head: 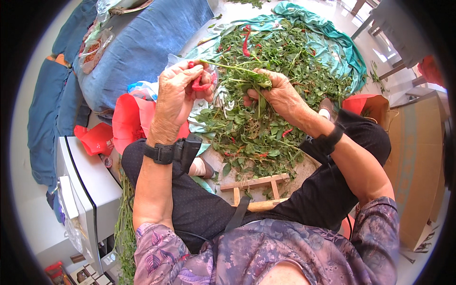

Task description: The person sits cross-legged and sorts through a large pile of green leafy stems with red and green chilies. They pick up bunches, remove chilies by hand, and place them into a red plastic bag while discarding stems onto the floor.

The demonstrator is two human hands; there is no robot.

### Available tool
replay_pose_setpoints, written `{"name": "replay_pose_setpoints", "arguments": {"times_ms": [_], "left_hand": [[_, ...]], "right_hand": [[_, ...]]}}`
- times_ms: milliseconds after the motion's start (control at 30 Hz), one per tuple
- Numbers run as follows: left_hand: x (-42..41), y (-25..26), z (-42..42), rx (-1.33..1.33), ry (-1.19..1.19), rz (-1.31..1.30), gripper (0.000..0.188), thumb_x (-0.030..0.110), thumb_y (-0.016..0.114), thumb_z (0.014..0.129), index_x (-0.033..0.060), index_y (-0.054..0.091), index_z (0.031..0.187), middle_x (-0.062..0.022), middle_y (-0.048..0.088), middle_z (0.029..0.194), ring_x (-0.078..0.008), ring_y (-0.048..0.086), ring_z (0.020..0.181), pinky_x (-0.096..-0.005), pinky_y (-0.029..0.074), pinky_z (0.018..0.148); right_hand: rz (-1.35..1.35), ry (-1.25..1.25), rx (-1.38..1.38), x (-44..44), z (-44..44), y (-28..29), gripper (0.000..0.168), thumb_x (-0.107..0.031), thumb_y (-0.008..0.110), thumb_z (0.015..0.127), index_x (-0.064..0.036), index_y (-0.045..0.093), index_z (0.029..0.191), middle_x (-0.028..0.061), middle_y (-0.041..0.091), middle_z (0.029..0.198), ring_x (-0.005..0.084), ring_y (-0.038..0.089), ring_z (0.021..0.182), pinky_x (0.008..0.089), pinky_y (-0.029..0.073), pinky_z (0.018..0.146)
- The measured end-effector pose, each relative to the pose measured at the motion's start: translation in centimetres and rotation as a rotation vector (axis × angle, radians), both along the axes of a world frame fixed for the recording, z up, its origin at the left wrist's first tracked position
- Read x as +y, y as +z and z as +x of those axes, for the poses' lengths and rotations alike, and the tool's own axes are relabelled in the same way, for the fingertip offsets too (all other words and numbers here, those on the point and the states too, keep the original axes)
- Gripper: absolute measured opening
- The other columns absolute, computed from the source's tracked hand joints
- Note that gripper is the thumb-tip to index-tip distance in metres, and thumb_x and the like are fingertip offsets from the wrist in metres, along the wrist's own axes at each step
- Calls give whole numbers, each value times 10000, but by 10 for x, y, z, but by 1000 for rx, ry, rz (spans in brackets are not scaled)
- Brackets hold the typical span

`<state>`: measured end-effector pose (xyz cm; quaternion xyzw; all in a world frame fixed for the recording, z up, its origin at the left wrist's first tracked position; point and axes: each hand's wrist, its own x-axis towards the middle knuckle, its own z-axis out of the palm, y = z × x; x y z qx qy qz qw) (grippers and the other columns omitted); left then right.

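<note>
In front of me, my left hand (178, 91) has its fingers curled around red chili peppers (201, 86), with the thumb pressed to the forefinger. My right hand (281, 94) grips a leafy green chili plant stem (231, 66), whose bare end reaches across to the left fingertips. Another red chili (245, 44) stands out from a side branch of this stem. Below and beyond both hands spreads a heap of green chili plants (302, 67), dotted with red pods. The heap lies on a teal cloth (351, 53).
A red bag (130, 117) stands open by my left knee, a smaller red one (94, 140) beside it. Left are a blue-covered sofa (149, 39), a white cabinet (103, 199) and bundled stems (126, 228). A wooden stool (253, 183) sits between my legs; a cardboard box (409, 164) is right.
</note>
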<state>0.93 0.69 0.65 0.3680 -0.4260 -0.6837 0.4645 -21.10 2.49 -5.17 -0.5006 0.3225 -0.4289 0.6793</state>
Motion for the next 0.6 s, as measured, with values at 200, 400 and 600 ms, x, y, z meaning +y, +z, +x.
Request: {"name": "replay_pose_setpoints", "arguments": {"times_ms": [200,400,600], "left_hand": [[-11,11,19,-43,188,-152,161,47,529,865,-50,549,992,-53,533,692,-91,470,550,-250,403,498],[3,27,14,-410,253,-424,86,18,654,779,5,640,863,66,481,611,-9,411,516,-159,310,466],[7,12,1,-787,-59,-724,304,73,663,768,65,636,1071,0,479,574,-61,407,516,-233,359,482]], "right_hand": [[85,45,30,6,5,8,198,45,539,852,-44,591,1021,-9,607,842,88,584,742,236,512,664],[25,173,106,3,5,-3,214,51,541,856,-25,577,1053,-9,597,856,94,585,755,236,504,675],[-48,215,244,6,4,-4,296,63,563,817,-18,581,1100,14,633,893,78,563,805,234,478,713]]}}
